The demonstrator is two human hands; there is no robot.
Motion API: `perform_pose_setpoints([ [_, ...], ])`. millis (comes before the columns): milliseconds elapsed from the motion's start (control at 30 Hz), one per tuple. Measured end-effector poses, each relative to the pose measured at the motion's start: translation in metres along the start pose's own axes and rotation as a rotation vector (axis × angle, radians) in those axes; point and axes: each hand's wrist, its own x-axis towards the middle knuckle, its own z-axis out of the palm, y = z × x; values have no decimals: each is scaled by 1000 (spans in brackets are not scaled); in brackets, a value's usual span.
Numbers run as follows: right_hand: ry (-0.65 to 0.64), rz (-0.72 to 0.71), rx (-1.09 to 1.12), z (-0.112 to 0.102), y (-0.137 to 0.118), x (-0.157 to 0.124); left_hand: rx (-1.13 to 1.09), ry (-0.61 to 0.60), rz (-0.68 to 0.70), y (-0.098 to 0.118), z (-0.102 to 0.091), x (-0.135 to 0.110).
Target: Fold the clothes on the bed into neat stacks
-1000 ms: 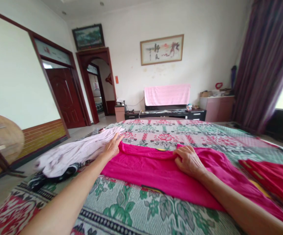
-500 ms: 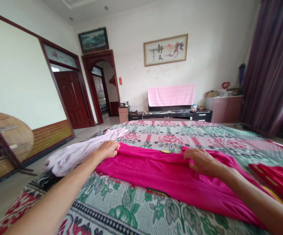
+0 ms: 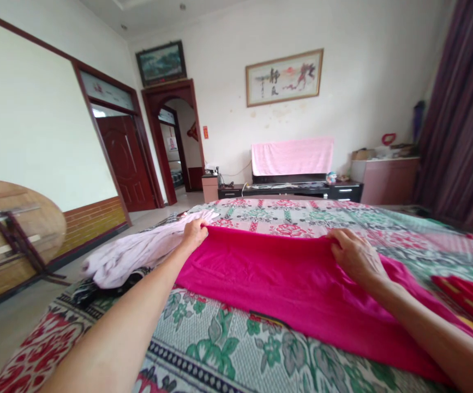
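A magenta garment lies stretched across the patterned bedspread, with a dark and yellow strip at its near edge. My left hand pinches its far left corner. Further right, my right hand grips the far edge, fingertips curled over the cloth. Between the two hands that edge runs taut and slightly raised. The right end of the garment passes under my right forearm. Beside my left hand lies a crumpled pale pink cloth.
Folded red clothing lies at the right. Beyond the bed stand a low black cabinet and a pink towel draped over something. A round wooden tabletop leans at the left wall; a purple curtain hangs right.
Both hands have lifted the garment's far edge up and away, drawing it taut and smoothing its folds. My right hand has moved right, widening the gap between the hands. The view has shifted slightly.
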Motion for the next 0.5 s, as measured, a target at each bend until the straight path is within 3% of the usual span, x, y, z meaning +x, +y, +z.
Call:
perform_pose_setpoints([
  [100, 4, -44, 12, 4, 2, 0, -8, 31, 59, -7, 10, -9],
  [300, -142, -126, 13, 4, -3, -7, 3, -32, 167, -28, 33, -33],
  [500, -281, -148, -23, -3, -4, -8, 34, -92, 240, -30, 27, -44],
])
